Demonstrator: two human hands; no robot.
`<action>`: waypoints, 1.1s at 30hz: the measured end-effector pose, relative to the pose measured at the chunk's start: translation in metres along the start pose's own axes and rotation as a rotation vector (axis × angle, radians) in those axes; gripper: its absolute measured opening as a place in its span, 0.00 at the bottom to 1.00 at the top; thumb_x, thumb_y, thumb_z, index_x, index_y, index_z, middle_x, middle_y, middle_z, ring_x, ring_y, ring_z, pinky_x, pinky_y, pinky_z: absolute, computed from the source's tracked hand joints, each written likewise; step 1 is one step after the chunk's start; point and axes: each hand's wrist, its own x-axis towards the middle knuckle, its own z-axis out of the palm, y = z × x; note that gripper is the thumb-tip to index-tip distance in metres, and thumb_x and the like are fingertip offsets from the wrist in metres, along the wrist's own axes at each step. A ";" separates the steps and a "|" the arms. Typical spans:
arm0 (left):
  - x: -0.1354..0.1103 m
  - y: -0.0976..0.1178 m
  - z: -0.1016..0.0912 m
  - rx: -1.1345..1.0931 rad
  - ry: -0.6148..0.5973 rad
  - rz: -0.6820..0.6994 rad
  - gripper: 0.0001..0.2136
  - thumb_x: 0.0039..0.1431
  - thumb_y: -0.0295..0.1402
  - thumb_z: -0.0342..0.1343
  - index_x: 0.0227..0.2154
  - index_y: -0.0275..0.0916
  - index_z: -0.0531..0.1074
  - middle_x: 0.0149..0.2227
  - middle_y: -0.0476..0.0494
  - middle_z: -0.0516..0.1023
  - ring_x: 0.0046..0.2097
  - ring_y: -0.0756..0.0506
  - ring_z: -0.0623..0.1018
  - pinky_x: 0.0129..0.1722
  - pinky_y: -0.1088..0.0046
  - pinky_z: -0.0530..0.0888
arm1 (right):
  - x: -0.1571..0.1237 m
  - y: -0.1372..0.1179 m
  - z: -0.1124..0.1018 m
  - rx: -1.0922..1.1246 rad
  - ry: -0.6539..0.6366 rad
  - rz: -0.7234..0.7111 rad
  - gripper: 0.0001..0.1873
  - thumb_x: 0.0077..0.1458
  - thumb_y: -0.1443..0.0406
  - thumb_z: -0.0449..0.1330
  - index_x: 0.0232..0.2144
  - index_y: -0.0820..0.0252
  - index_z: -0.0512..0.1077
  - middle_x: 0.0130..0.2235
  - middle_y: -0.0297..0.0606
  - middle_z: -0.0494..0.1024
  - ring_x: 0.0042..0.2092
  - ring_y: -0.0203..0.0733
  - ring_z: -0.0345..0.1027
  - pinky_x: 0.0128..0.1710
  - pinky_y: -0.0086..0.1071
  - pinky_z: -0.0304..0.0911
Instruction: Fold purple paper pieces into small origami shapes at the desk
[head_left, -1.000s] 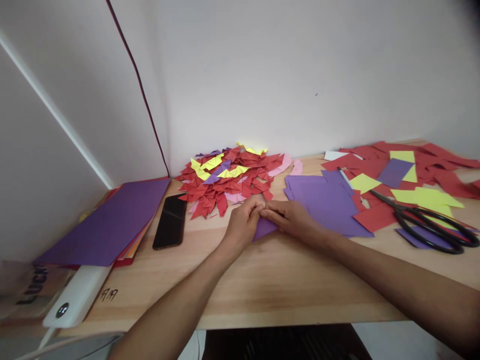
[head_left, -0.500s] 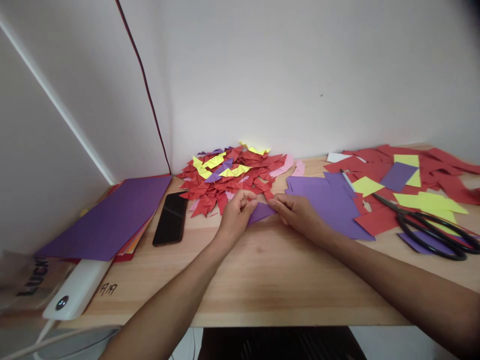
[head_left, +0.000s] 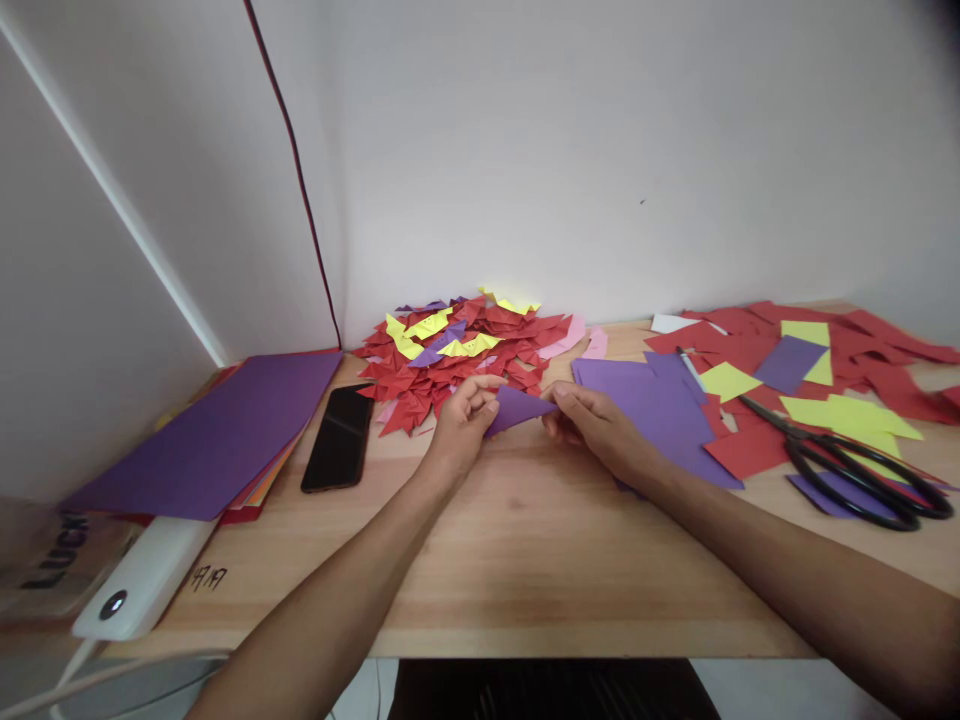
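Left hand [head_left: 466, 415]: grip closed on the left edge of a triangular purple paper [head_left: 516, 408]. Right hand [head_left: 589, 418]: grip pinches the paper's pointed right end. The paper sits over the worktop [head_left: 517, 570], between both hands, just in front of a pile of folded paper pieces [head_left: 450, 362]. Purple sheets [head_left: 664, 422] lie beside the right hand; scissors [head_left: 799, 440] lie farther right

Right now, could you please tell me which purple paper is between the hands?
The small purple paper triangle, in the grip of the left hand, its tip at the right hand; the large purple paper sheet and overlapping purple paper sheets lie unheld.
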 end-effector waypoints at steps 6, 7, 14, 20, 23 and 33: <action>0.000 0.003 -0.001 0.000 0.011 0.013 0.17 0.54 0.40 0.59 0.45 0.38 0.68 0.27 0.53 0.69 0.28 0.53 0.67 0.30 0.78 0.63 | -0.002 -0.006 0.001 -0.010 -0.047 -0.007 0.23 0.62 0.48 0.48 0.26 0.59 0.63 0.25 0.32 0.66 0.24 0.32 0.53 0.25 0.28 0.51; 0.000 0.003 -0.001 0.004 0.012 0.020 0.17 0.54 0.40 0.59 0.44 0.38 0.68 0.28 0.52 0.70 0.28 0.53 0.67 0.30 0.78 0.64 | -0.002 -0.006 0.001 -0.010 -0.054 -0.012 0.23 0.62 0.48 0.47 0.26 0.59 0.63 0.25 0.31 0.66 0.24 0.31 0.53 0.25 0.28 0.51; 0.001 0.004 -0.002 -0.058 -0.006 0.011 0.17 0.54 0.40 0.60 0.44 0.37 0.68 0.30 0.50 0.73 0.28 0.53 0.69 0.30 0.78 0.64 | -0.005 -0.007 0.000 0.019 -0.107 -0.002 0.20 0.62 0.49 0.51 0.30 0.58 0.64 0.27 0.30 0.66 0.24 0.31 0.53 0.25 0.28 0.52; 0.000 0.004 -0.002 -0.043 -0.017 -0.026 0.17 0.53 0.39 0.61 0.43 0.37 0.69 0.29 0.50 0.72 0.28 0.53 0.69 0.29 0.79 0.63 | -0.005 -0.006 0.001 0.026 -0.103 -0.003 0.18 0.59 0.49 0.54 0.37 0.57 0.66 0.31 0.32 0.70 0.28 0.34 0.60 0.27 0.28 0.56; -0.001 0.008 0.000 0.050 -0.036 -0.006 0.16 0.53 0.39 0.60 0.43 0.37 0.69 0.28 0.52 0.71 0.26 0.54 0.66 0.29 0.79 0.62 | -0.004 -0.003 0.000 0.011 -0.093 -0.029 0.17 0.59 0.50 0.55 0.41 0.57 0.67 0.32 0.33 0.69 0.29 0.34 0.61 0.28 0.28 0.57; 0.000 0.004 -0.002 -0.073 -0.068 -0.018 0.17 0.53 0.38 0.61 0.45 0.37 0.69 0.29 0.52 0.71 0.27 0.54 0.67 0.30 0.79 0.62 | -0.005 -0.001 0.000 0.021 -0.145 -0.020 0.18 0.60 0.50 0.54 0.45 0.54 0.66 0.31 0.31 0.66 0.27 0.34 0.56 0.26 0.28 0.56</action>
